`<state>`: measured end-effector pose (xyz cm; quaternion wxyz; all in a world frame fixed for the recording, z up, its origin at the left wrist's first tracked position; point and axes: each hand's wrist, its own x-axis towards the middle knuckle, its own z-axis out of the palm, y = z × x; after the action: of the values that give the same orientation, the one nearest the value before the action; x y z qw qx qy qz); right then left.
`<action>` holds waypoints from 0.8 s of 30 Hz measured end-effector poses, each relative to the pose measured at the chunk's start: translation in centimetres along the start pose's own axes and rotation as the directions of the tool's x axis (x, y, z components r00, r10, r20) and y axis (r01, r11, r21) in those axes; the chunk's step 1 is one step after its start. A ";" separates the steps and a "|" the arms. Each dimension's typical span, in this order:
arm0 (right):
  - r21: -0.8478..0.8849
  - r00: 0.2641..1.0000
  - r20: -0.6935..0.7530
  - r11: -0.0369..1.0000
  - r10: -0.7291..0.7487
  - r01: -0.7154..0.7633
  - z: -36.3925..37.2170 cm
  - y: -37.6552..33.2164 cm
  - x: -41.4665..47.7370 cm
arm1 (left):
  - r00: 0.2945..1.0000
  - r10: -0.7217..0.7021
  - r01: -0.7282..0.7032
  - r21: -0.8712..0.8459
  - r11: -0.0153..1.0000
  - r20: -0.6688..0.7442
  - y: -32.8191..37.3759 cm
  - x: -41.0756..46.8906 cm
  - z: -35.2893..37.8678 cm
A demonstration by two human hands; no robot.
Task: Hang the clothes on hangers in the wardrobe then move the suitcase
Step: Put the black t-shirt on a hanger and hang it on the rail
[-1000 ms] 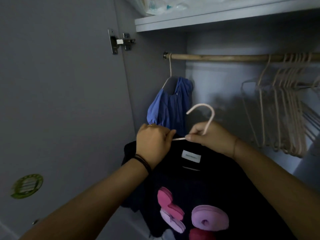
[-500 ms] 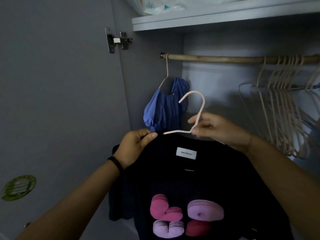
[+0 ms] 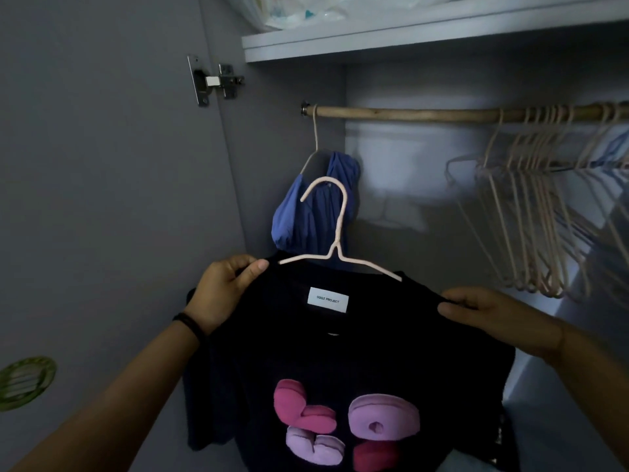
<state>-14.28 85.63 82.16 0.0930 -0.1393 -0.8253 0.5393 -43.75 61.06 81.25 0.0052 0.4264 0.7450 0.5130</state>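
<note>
A black T-shirt (image 3: 340, 352) with pink and purple puffy shapes sits on a pale pink hanger (image 3: 335, 247), whose hook points up in front of the wardrobe. My left hand (image 3: 224, 291) pinches the shirt's left shoulder. My right hand (image 3: 490, 315) grips the right shoulder. The wooden rail (image 3: 425, 114) runs across above. A blue garment (image 3: 313, 212) hangs from it at the far left, right behind the hook. The suitcase is out of view.
Several empty pink hangers (image 3: 534, 216) crowd the right part of the rail. A bare stretch of rail lies between them and the blue garment. A shelf (image 3: 408, 35) with plastic bags sits above. The open wardrobe door (image 3: 102, 199) stands at the left.
My right hand let go of the hanger's neck and slid down to the shirt's right shoulder. My left hand moved out to the left shoulder. The shirt now hangs spread on the hanger.
</note>
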 end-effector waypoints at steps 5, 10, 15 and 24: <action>0.156 0.998 -0.041 0.987 0.043 -0.036 0.4 0.6 -3.6 | 0.998 -0.034 0.039 -0.094 0.995 0.056 1.0 -0.4 1.6; 0.218 0.965 -0.156 0.961 0.208 -0.172 -0.2 3.2 -9.0 | 0.998 0.064 -0.064 -0.044 0.997 0.016 2.0 -2.2 4.1; 0.253 0.893 -0.338 0.942 0.298 -0.218 0.5 2.4 -12.8 | 0.989 0.053 -0.009 -0.304 0.953 0.139 5.7 -4.3 8.8; 0.210 0.874 -0.448 0.972 0.190 -0.104 5.9 -2.7 -8.0 | 0.863 -0.013 0.326 -0.538 0.777 0.505 13.6 -4.1 17.0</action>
<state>-8.85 76.91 82.23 0.2585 -0.3181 -0.7140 0.5677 -24.98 72.84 81.83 0.3714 0.4425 0.5522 0.6011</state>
